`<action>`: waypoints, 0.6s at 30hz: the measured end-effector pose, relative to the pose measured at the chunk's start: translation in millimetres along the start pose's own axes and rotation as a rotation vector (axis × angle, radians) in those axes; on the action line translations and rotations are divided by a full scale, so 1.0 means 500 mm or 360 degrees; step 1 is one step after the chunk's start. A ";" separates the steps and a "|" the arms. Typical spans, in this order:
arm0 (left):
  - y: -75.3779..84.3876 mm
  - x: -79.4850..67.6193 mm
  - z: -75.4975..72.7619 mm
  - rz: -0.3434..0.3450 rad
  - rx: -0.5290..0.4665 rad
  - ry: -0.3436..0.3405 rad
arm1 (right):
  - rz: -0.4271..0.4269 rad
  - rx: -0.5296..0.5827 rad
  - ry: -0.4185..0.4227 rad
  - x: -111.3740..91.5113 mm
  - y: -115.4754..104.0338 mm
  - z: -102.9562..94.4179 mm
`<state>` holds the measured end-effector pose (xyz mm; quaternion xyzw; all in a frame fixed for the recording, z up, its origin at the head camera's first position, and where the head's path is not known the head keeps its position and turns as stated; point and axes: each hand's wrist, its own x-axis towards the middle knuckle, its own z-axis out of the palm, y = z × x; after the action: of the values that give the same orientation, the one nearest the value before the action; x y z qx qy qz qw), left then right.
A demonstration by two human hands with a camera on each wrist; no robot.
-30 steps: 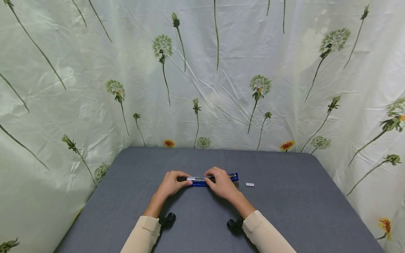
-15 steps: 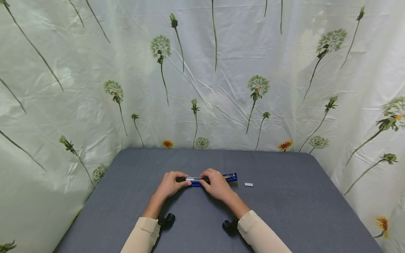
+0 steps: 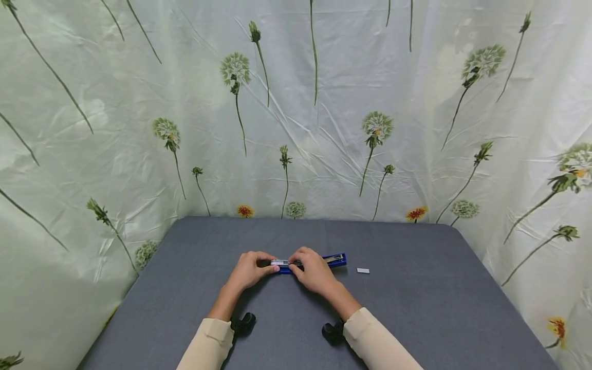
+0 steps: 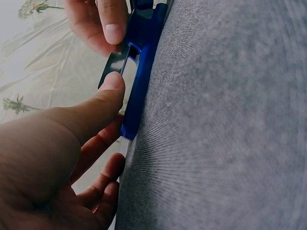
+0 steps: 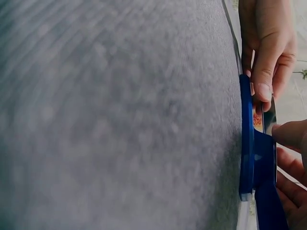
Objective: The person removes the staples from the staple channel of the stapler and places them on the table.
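Note:
A blue stapler (image 3: 341, 260) lies across the table, its top swung back to the right and its metal staple channel (image 4: 114, 64) exposed above the blue base (image 5: 246, 148). With thumb and fingers, my left hand (image 3: 248, 270) pinches the channel's left end. Further right on the same channel, my right hand (image 3: 312, 271) has its thumb and index finger on either side of it. Whatever lies between the right fingertips is hidden. To the right of the stapler, a small pale strip (image 3: 363, 270), like a stick of staples, rests on the cloth.
A grey cloth covers the table (image 3: 416, 308), which ends at a far edge against a floral curtain (image 3: 324, 128). Dark wrist-camera mounts (image 3: 243, 324) stick out from beneath both cream sleeves (image 3: 376, 336).
My right hand has slid left along the channel toward the left hand, uncovering more of the stapler's right part. The left hand keeps its hold in place.

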<state>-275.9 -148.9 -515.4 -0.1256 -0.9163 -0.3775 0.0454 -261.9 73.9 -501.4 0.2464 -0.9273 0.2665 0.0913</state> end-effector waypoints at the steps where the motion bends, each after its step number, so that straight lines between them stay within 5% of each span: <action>1: 0.000 0.000 0.000 -0.0001 0.0002 -0.0001 | -0.0004 -0.0007 -0.0004 0.001 -0.001 0.002; 12: -0.006 0.000 0.002 0.0013 -0.0046 -0.0020 | -0.0012 -0.0052 -0.0050 0.008 -0.018 0.020; 18: -0.010 -0.002 0.002 0.0023 -0.0049 -0.0019 | 0.0016 0.0069 0.0005 0.007 -0.024 0.026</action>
<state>-276.5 -151.7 -519.4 -0.1353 -0.9096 -0.3906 0.0408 -259.2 56.5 -506.1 0.2434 -0.9223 0.2875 0.0861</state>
